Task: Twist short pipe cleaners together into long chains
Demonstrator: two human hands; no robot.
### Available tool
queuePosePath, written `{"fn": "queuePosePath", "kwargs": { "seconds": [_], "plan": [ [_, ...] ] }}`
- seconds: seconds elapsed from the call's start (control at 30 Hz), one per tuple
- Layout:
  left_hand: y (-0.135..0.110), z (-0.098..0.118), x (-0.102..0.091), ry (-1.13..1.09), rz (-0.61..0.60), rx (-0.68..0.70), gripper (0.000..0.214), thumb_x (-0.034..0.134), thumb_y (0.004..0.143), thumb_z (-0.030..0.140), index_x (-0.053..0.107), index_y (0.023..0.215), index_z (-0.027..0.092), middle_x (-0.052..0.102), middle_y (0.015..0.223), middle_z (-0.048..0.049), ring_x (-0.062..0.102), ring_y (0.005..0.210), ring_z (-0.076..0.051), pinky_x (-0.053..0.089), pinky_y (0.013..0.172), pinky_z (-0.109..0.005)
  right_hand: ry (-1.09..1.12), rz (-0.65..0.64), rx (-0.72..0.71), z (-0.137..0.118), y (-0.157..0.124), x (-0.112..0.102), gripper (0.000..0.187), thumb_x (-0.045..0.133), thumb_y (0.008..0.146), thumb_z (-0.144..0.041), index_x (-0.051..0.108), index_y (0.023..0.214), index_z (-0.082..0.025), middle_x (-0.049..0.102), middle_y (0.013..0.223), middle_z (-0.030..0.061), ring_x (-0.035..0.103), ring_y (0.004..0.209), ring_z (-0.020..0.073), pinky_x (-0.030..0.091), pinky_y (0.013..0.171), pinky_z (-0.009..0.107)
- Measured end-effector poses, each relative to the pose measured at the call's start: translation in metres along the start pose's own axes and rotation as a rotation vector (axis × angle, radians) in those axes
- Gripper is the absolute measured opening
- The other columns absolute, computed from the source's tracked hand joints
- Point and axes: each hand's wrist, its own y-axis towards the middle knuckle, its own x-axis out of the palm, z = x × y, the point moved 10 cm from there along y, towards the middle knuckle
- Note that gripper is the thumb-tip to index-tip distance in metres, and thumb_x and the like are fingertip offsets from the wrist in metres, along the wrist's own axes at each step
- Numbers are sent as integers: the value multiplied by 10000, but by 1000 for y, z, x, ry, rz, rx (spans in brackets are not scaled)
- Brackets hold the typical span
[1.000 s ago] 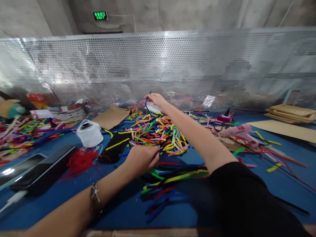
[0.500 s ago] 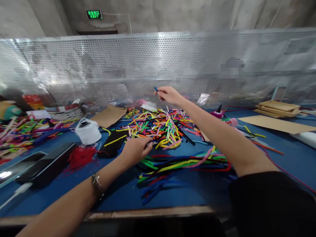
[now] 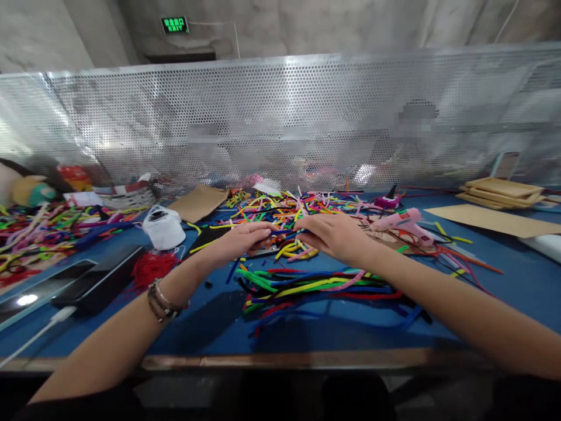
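Both hands meet over the middle of the blue table (image 3: 504, 280). My left hand (image 3: 241, 238) and my right hand (image 3: 333, 234) each pinch one end of a short blue pipe cleaner (image 3: 284, 232) stretched between them. A heap of short, many-coloured pipe cleaner pieces (image 3: 280, 213) lies just behind the hands. Long pipe cleaners (image 3: 315, 286) in green, yellow, blue and red lie in front of them.
A white roll (image 3: 164, 227), red thread (image 3: 149, 269) and dark phones (image 3: 96, 280) sit at left. More pipe cleaners (image 3: 44, 231) cover the far left. A pink glue gun (image 3: 403, 222) and cardboard sheets (image 3: 499, 219) lie at right. A perforated metal screen (image 3: 307, 117) backs the table.
My right hand has come back from the far side of the heap with the blue pipe cleaner. It now meets my left hand, which has taken the other end.
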Motion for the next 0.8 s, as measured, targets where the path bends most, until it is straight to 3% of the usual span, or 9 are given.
{"fn": "queuePosePath", "kwargs": {
  "seconds": [0.17, 0.33, 0.53, 0.63, 0.8],
  "plan": [
    [0, 13, 16, -153, -47, -46, 253, 337, 796, 250, 482, 956, 118, 301, 537, 68, 246, 436, -47, 191, 406, -153, -86, 12, -76, -7, 0, -2, 242, 346, 867, -303, 566, 862, -202, 620, 733, 29, 537, 618, 121, 277, 479, 213],
    [-1, 24, 29, -58, -85, 8, 216, 357, 808, 326, 468, 767, 145, 314, 539, 68, 276, 452, -48, 216, 412, -155, -91, -25, -133, -9, -10, 2, 185, 389, 836, -202, 573, 839, -207, 605, 684, 21, 494, 568, 112, 219, 448, 226],
    [-1, 29, 42, 9, -130, 26, 243, 403, 792, 366, 473, 729, 142, 365, 564, 61, 288, 463, -46, 231, 411, -153, -34, -59, -172, -15, -25, 1, 223, 373, 821, -123, 567, 914, -182, 627, 783, 33, 541, 653, 107, 321, 514, 200],
    [-1, 28, 50, -139, -178, 1, 227, 466, 770, 352, 488, 701, 138, 370, 557, 59, 281, 456, -41, 216, 405, -147, 6, -87, -166, -14, -30, 0, 252, 381, 817, -128, 547, 996, -189, 627, 853, 27, 564, 713, 106, 366, 566, 186],
    [0, 26, 60, -414, -219, -71, 231, 509, 743, 359, 465, 676, 142, 258, 471, 86, 178, 402, -36, 155, 375, -151, -24, -166, -40, 0, -34, 0, 284, 388, 817, -161, 519, 1061, -224, 617, 895, 16, 571, 627, 119, 353, 476, 200]
  ]
}}
